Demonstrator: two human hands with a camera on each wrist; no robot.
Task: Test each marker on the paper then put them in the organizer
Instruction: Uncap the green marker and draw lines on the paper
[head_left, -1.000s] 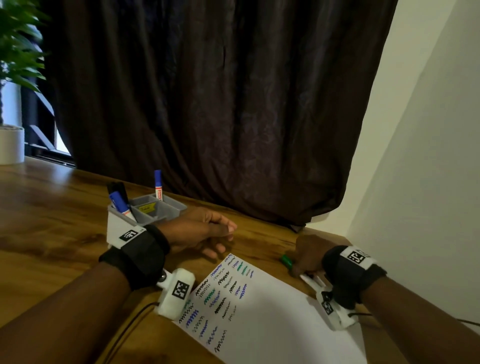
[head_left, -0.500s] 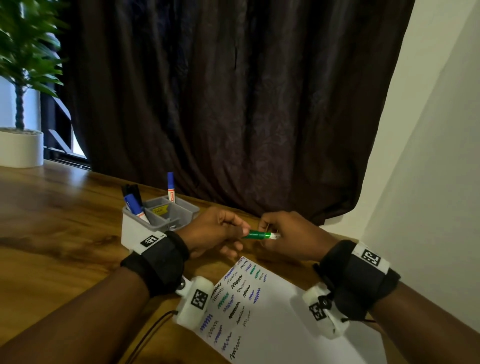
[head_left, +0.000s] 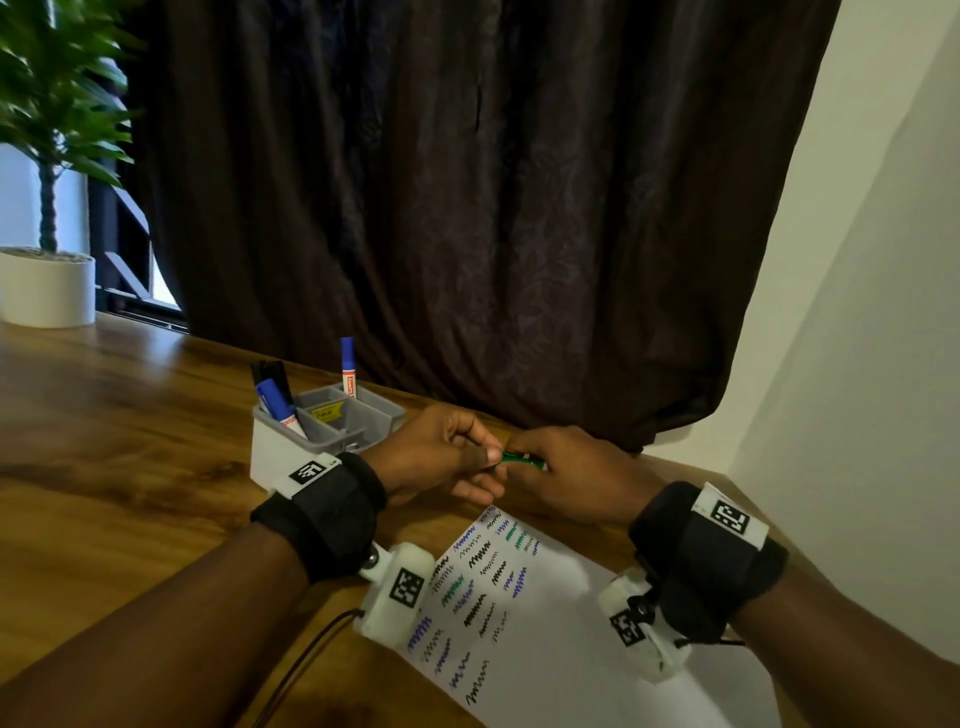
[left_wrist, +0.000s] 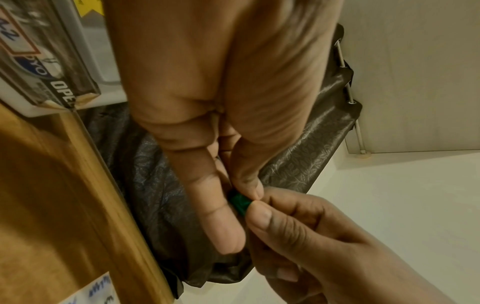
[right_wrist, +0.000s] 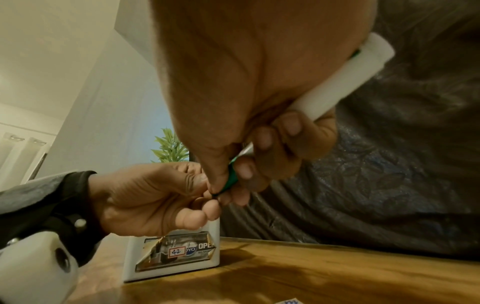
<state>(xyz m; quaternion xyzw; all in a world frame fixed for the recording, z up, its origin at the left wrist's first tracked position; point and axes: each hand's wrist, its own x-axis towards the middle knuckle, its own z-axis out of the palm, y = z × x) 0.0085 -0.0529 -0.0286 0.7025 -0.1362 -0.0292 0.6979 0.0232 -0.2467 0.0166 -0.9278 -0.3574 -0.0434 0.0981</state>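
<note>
Both hands meet above paper (head_left: 545, 639), right of organizer (head_left: 332, 436): left hand (head_left: 441, 457) pinching green marker (head_left: 514, 459) cap; right hand (head_left: 571, 473) fingers curled round barrel

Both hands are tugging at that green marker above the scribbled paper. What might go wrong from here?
1. The left hand pinches only the green cap of the green marker with its fingertips, so it may slip.
2. If the cap pops off suddenly, the tip could smear the right hand or streak the paper below.
3. The organizer sits right behind the left hand; a jerk could knock it.
</note>
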